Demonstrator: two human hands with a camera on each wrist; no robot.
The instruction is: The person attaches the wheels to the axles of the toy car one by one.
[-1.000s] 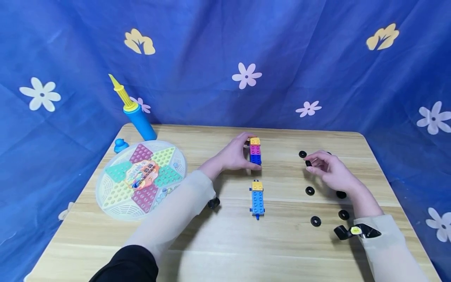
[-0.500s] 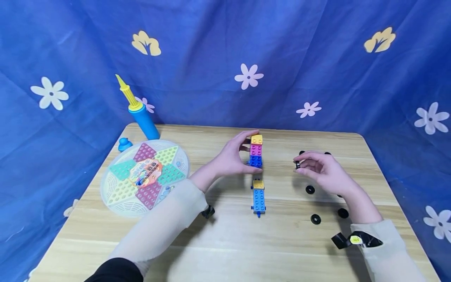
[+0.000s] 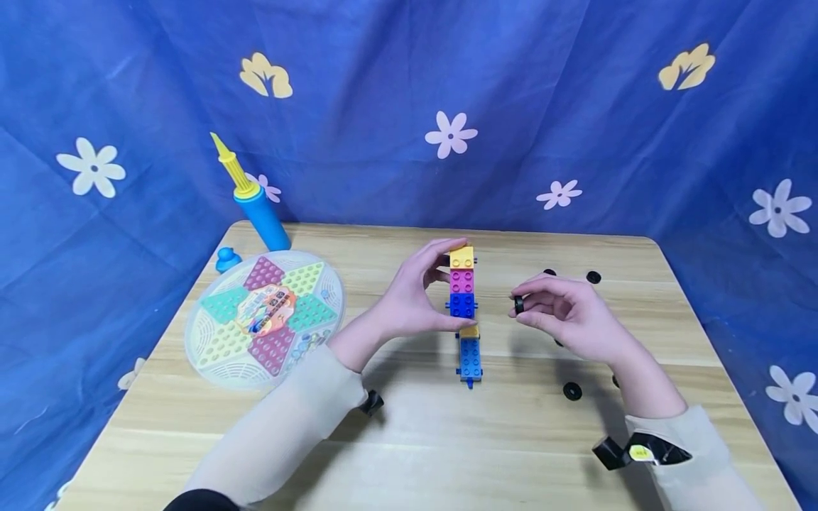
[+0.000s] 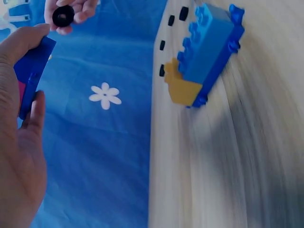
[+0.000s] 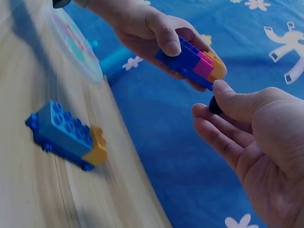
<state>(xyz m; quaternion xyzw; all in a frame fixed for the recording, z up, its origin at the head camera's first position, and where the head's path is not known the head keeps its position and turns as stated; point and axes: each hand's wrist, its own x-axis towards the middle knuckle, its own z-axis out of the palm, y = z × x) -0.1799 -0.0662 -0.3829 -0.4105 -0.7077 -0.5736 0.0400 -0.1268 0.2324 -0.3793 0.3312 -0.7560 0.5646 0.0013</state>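
Observation:
My left hand [image 3: 412, 294] grips a toy block car [image 3: 462, 282] of dark blue, pink and yellow bricks by its two ends, raised off the table. Small pegs stick out of its dark blue base; the right wrist view shows the thumb on the blue end of this block car [image 5: 194, 64]. To its right, my right hand [image 3: 575, 316] pinches a black toy wheel [image 3: 519, 304] between thumb and fingers, apart from the car in the head view. A second block car [image 3: 470, 358], light blue with a yellow front, stands on the table without wheels, partly behind the held one.
Several black wheels [image 3: 571, 391] lie on the table [image 3: 447, 447] at the right, some hidden by my right hand. On the left are a round Chinese checkers board [image 3: 217, 341], a blue and yellow hand pump [image 3: 262, 220] and a small blue duck [image 3: 226, 260]. A blue curtain hangs behind.
The right hand has carried the wheel leftward, closer to the held car. My left hand has lifted the car and brought it nearer, so it now overlaps the second car in the head view.

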